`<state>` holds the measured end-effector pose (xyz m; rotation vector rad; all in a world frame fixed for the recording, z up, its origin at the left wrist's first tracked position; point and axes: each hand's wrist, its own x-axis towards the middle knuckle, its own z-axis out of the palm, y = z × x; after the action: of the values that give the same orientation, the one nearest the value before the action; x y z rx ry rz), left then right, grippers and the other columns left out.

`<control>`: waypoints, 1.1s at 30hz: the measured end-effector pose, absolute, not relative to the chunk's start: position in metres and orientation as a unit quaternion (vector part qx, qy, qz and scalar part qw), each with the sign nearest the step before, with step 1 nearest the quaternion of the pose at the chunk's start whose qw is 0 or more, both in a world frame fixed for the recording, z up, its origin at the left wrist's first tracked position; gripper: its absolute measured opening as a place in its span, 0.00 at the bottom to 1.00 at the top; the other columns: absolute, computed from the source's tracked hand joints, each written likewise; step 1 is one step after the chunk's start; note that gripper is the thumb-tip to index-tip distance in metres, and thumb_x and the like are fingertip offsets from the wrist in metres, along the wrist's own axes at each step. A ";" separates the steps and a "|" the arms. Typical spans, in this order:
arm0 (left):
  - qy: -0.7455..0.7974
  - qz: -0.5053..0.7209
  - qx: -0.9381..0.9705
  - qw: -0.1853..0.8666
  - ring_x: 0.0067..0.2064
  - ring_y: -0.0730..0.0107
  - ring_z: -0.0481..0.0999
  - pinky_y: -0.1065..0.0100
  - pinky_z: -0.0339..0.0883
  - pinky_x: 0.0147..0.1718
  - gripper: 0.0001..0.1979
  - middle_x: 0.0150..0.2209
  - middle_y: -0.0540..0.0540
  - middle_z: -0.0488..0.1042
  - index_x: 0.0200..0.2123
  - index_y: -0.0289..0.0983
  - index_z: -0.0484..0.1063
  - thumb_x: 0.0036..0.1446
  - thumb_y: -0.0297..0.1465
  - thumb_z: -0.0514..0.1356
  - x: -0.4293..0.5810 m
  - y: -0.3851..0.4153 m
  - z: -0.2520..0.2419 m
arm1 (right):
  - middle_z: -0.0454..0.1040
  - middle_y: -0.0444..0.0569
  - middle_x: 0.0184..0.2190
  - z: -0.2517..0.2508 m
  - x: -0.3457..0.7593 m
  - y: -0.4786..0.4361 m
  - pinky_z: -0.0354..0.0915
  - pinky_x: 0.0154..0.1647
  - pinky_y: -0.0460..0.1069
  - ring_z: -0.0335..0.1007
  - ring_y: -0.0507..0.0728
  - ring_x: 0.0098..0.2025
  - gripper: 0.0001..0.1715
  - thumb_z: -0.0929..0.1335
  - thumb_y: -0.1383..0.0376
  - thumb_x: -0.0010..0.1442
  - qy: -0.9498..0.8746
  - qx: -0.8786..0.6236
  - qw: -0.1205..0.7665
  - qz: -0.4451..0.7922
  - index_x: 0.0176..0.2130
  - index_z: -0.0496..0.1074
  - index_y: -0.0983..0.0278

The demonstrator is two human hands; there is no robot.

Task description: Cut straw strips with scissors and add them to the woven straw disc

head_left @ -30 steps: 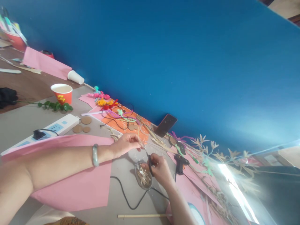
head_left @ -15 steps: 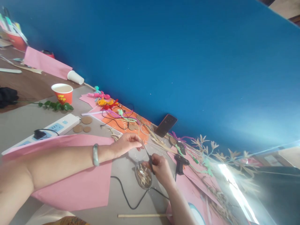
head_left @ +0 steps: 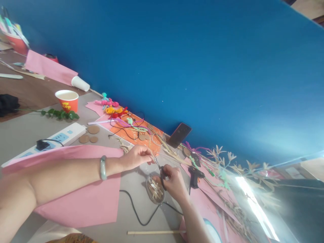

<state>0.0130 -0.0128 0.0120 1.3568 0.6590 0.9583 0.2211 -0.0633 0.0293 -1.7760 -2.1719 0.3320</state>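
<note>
My right hand (head_left: 172, 180) grips a pair of black-handled scissors (head_left: 162, 176), their blades pointing up and left toward my left fingertips. My left hand (head_left: 139, 157), with a jade-coloured bangle (head_left: 103, 167) on the wrist, is closed in a pinch. Whatever sits between its thumb and finger is too small and thin to make out. Just below both hands stands a small clear oval dish (head_left: 155, 195) with cut pale straw-like bits in it. The right fingers hide part of its rim.
Pink paper (head_left: 83, 202) lies under my left arm, beside a white power strip (head_left: 48, 143). A black glue gun (head_left: 194, 176) and dried stalks lie to the right. A phone (head_left: 179, 135) leans on the blue wall. A paper cup (head_left: 68, 101) stands left; a black cable (head_left: 136, 214) crosses the table.
The scissor blades have spread a little near my left fingertips. Both hands stay in nearly the same place, the left one still pinched.
</note>
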 end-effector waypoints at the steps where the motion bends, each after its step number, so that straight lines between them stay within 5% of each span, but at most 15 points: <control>1: 0.289 0.413 0.593 0.628 0.33 0.68 0.76 0.68 0.67 0.36 0.07 0.29 0.44 0.77 0.29 0.33 0.73 0.51 0.32 0.60 0.013 -0.013 0.012 | 0.65 0.41 0.17 0.030 0.221 -0.064 0.53 0.30 0.46 0.56 0.52 0.25 0.16 0.69 0.58 0.46 -0.759 -0.623 0.155 0.111 0.19 0.59 0.62; 33: 0.288 0.413 0.601 0.621 0.31 0.71 0.75 0.70 0.68 0.34 0.07 0.29 0.45 0.78 0.29 0.33 0.75 0.51 0.31 0.60 0.015 -0.016 0.015 | 0.60 0.43 0.13 0.025 0.222 -0.063 0.53 0.26 0.46 0.54 0.54 0.26 0.25 0.68 0.51 0.49 -0.741 -0.646 0.155 0.100 0.16 0.55 0.61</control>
<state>0.0147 -0.0163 0.0153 1.3810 0.6611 0.9482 0.2221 -0.0633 0.0252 -1.8502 -2.1220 0.2873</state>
